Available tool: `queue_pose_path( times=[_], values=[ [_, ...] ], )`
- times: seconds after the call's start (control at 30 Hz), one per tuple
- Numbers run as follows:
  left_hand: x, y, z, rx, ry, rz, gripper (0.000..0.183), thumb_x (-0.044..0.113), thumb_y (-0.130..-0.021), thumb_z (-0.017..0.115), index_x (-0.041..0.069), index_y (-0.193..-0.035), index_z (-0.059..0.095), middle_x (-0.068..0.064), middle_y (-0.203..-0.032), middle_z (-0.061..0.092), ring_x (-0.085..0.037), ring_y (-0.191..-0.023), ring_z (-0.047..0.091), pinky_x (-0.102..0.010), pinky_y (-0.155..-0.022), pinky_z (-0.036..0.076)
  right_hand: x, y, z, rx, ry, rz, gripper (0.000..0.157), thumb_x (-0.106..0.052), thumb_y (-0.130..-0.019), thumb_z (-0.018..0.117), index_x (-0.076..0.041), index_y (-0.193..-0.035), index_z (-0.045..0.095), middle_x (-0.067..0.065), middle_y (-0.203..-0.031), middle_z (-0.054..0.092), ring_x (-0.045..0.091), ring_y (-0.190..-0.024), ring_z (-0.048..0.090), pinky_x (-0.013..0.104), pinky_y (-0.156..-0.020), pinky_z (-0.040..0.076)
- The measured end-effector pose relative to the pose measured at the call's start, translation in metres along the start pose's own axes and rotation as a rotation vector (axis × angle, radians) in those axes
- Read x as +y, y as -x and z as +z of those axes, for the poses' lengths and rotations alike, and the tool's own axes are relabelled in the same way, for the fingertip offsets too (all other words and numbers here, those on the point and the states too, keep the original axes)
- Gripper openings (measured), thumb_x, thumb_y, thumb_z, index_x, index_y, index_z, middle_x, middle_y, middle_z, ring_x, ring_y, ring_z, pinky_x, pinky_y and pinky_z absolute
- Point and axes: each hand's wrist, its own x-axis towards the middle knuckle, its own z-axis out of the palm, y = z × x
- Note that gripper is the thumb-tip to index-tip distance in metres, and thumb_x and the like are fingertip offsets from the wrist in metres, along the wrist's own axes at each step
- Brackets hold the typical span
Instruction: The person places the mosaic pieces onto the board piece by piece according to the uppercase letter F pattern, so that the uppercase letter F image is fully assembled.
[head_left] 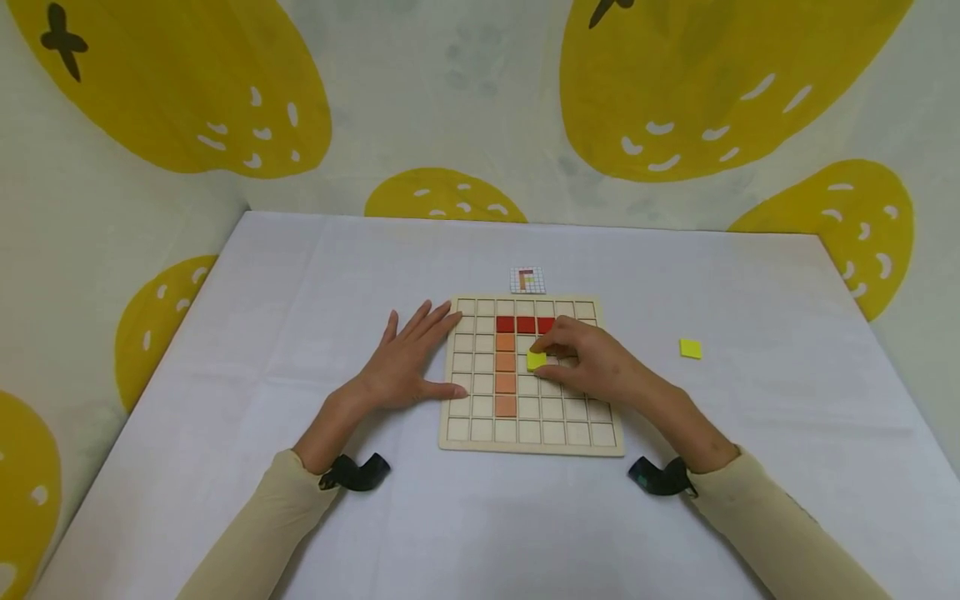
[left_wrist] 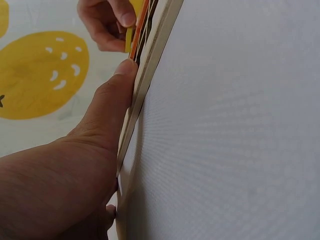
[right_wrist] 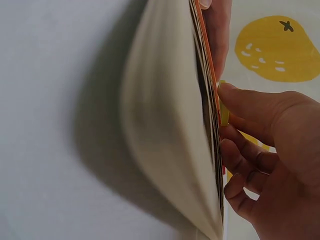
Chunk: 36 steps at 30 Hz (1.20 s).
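Observation:
A square wooden grid board (head_left: 528, 432) lies on the white table. Three red tiles (head_left: 526, 325) form a row near its far edge, and a column of several orange tiles (head_left: 506, 383) runs down from the row's left end. My right hand (head_left: 592, 358) pinches a yellow tile (head_left: 536, 361) between thumb and finger, just right of the orange column. In the right wrist view that yellow tile (right_wrist: 224, 104) stands at the board's surface. My left hand (head_left: 401, 358) rests with spread, straight fingers on the board's left edge, its thumb on the frame.
Another yellow tile (head_left: 690, 348) lies on the table right of the board. Beyond the board's far edge is a small pattern card (head_left: 527, 280) with a coloured grid. Fabric walls with yellow fruit prints (head_left: 446, 193) enclose the table (head_left: 787, 400) at the back and sides.

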Motion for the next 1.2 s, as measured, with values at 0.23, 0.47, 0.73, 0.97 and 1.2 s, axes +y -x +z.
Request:
queue_pose_path(
  times=[0.23, 0.47, 0.73, 0.97, 1.2],
  values=[
    [-0.0004, 0.0002, 0.0001, -0.004, -0.002, -0.005, 0.114, 0.064, -0.082, 0.081, 0.021, -0.168, 0.021, -0.002, -0.178, 0.012, -0.031, -0.166, 0.002, -0.070, -0.128, -0.004, -0.0045, -0.0045, 0.0033, -0.015, 0.016, 0.008, 0.032, -0.028, -0.089, 0.085, -0.019, -0.118, 0.076, -0.003, -0.114, 0.068, 0.015, -0.104, 0.063, 0.038, -0.097, 0.057],
    [-0.0009, -0.0003, 0.0006, -0.006, -0.005, -0.009, 0.114, 0.064, -0.082, 0.080, 0.021, -0.168, 0.020, -0.002, -0.178, 0.012, -0.030, -0.166, 0.002, -0.069, -0.128, -0.005, -0.0052, -0.0067, 0.0055, -0.008, 0.023, 0.000, 0.032, -0.029, -0.088, 0.086, -0.018, -0.116, 0.077, -0.004, -0.108, 0.067, 0.014, -0.102, 0.063, 0.038, -0.097, 0.057],
    [-0.0013, -0.0007, 0.0007, -0.006, -0.005, -0.009, 0.114, 0.064, -0.082, 0.080, 0.021, -0.168, 0.020, -0.002, -0.178, 0.012, -0.030, -0.166, 0.002, -0.069, -0.128, -0.005, -0.0069, -0.0073, 0.0070, -0.008, 0.014, 0.008, 0.032, -0.026, -0.087, 0.086, -0.017, -0.116, 0.075, -0.002, -0.113, 0.067, 0.015, -0.101, 0.064, 0.036, -0.094, 0.058],
    [-0.0019, -0.0011, 0.0018, 0.001, -0.010, -0.006, 0.113, 0.064, -0.082, 0.080, 0.021, -0.168, 0.021, -0.002, -0.178, 0.013, -0.030, -0.166, 0.003, -0.069, -0.128, -0.004, -0.0063, -0.0077, 0.0072, -0.012, 0.016, 0.023, 0.033, -0.027, -0.086, 0.087, -0.018, -0.116, 0.075, -0.002, -0.114, 0.067, 0.016, -0.100, 0.062, 0.035, -0.092, 0.057],
    [-0.0022, -0.0008, 0.0026, 0.001, -0.015, -0.008, 0.113, 0.064, -0.082, 0.080, 0.021, -0.168, 0.021, -0.002, -0.178, 0.013, -0.031, -0.166, 0.003, -0.070, -0.128, -0.004, -0.0014, -0.0039, 0.0033, -0.003, -0.045, 0.005, 0.030, -0.024, -0.087, 0.086, -0.018, -0.114, 0.073, -0.002, -0.109, 0.067, 0.015, -0.098, 0.061, 0.030, -0.088, 0.056]
  ],
)
